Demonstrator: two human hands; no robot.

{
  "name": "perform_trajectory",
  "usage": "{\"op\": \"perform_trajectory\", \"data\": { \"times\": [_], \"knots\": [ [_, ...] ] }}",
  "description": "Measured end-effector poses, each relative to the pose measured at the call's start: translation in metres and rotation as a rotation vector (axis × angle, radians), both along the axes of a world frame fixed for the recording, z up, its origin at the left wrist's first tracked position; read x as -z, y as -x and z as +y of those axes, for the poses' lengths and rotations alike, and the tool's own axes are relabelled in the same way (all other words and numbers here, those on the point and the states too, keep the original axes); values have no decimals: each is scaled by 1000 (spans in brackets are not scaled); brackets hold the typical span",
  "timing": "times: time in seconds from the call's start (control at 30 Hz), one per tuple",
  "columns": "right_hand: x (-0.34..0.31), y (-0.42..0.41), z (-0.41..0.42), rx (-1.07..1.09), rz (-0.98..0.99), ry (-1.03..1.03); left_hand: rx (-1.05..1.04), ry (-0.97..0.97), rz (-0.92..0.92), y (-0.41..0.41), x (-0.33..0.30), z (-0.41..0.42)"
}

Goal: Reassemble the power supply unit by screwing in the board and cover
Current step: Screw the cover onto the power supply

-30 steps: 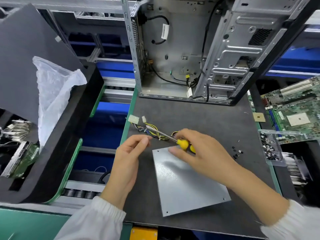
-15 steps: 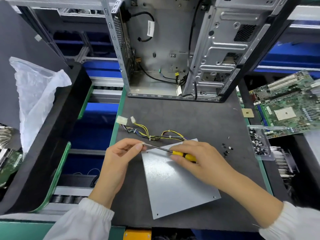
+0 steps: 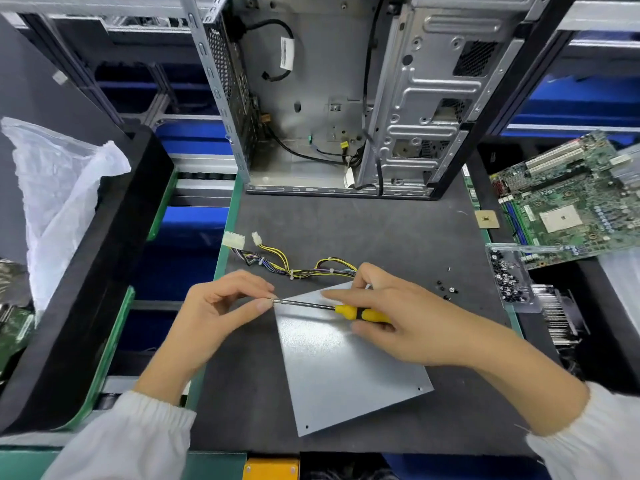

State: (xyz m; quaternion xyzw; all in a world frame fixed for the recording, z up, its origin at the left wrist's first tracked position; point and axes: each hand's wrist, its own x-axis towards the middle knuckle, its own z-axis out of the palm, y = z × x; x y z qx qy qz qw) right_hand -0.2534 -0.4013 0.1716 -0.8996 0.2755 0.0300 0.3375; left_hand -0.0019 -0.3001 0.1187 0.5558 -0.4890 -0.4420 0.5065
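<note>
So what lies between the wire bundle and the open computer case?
Bare dark mat, head view, between the yellow-and-black wire bundle and grey metal case.

An open computer case point(image 3: 311, 98) stands at the mat's far edge. A green circuit board point(image 3: 568, 202) lies right. A white plastic bag point(image 3: 59, 188) sits left.

My right hand point(image 3: 398, 317) covers most of the screwdriver point(image 3: 349, 311) handle and the 12 o'clock corner of the cover plate point(image 3: 343, 362), where the wire bundle point(image 3: 298, 268) runs under it. Driver tip hidden between my left hand's point(image 3: 221, 306) fingertips; cannot tell if a screw sits there. Loose screws point(image 3: 446, 291) at 3 o'clock too small to type. Computer case point(image 3: 346, 98) cut off at 12, motherboard point(image 3: 568, 202) at 2.
</note>
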Motion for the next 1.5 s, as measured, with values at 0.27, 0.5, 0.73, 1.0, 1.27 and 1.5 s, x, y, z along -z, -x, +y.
{"op": "perform_trajectory", "data": {
  "times": [0.27, 0.5, 0.73, 1.0, 1.27, 1.5],
  "knots": [
    [-39, 0, -29, 441, -596, -398, -103, 85, 44, 22, 6, -7],
    [-51, -9, -36, 396, -731, -568, -267, 123, 158, 38, 16, -9],
    [-53, -23, -30, 405, -830, -374, -253, 60, 154, 44, 17, -10],
    [-59, -31, -26, 292, -701, -208, -225, -78, 233, 35, 33, 15],
    [-57, -46, -19, 224, -576, -197, -207, -87, 245, 45, 37, 13],
    [-54, -53, -15, 199, -546, -186, -247, -53, 243, 49, 36, 13]
  ]
}}
